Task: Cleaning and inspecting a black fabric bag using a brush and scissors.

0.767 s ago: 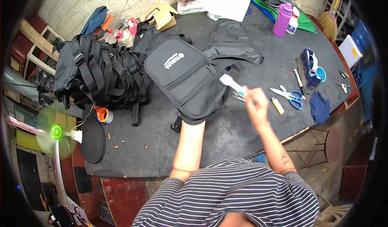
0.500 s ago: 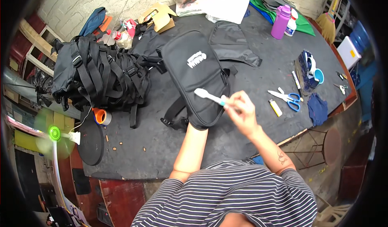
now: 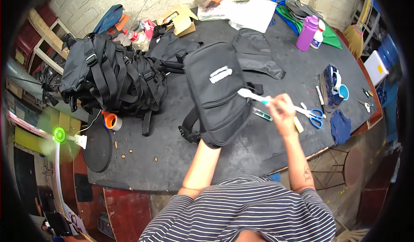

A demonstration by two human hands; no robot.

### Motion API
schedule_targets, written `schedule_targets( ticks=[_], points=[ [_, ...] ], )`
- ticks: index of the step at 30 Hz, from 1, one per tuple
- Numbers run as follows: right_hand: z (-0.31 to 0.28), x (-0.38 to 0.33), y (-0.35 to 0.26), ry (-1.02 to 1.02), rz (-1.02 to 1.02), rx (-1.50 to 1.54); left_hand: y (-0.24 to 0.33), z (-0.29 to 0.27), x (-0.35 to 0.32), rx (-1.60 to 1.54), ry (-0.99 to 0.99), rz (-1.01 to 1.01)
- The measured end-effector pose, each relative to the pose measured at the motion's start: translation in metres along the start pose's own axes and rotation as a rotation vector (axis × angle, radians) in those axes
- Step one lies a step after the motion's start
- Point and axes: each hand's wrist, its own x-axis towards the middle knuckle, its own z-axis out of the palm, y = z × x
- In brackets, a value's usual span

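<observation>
A black padded bag (image 3: pixel 215 99) with a white print and a zipped front pocket lies slanted in front of me. My left forearm (image 3: pixel 202 166) reaches up to its lower end, and the hand is hidden inside or under it; I cannot tell which. To the right, my right hand (image 3: pixel 282 110) pinches a white toothbrush (image 3: pixel 254 96) with a teal band. The brush head points left, over the bag's right edge. A green-handled cutter (image 3: pixel 263 114) lies beside the bag. Behind my right hand are blue-handled scissors (image 3: pixel 316 117) and a yellow stick-shaped item (image 3: pixel 298 124).
Several black strapped bags (image 3: pixel 112 76) are piled at the left. A purple bottle (image 3: pixel 307 34) stands at the back right, a tape dispenser (image 3: pixel 332 84) below it. An orange tape roll (image 3: pixel 113 121) and a running fan (image 3: pixel 59 135) are at the left. A stool (image 3: pixel 352 166) stands off the table's right edge.
My right hand has moved right with the toothbrush, whose head now sits at the bag's right edge instead of over its front. The cutter beside the bag has come into sight.
</observation>
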Motion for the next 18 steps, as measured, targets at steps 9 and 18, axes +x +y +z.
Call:
schedule_targets(
  ticks=[9, 18],
  points=[
    [0.003, 0.004, -0.009, 0.037, -0.170, -0.172, -0.006, -0.024, -0.016, 0.035, -0.030, -0.075],
    [0.035, -0.033, 0.002, 0.195, 0.178, -0.036, -0.011, -0.052, 0.002, 0.057, -0.003, -0.160]
  ],
)
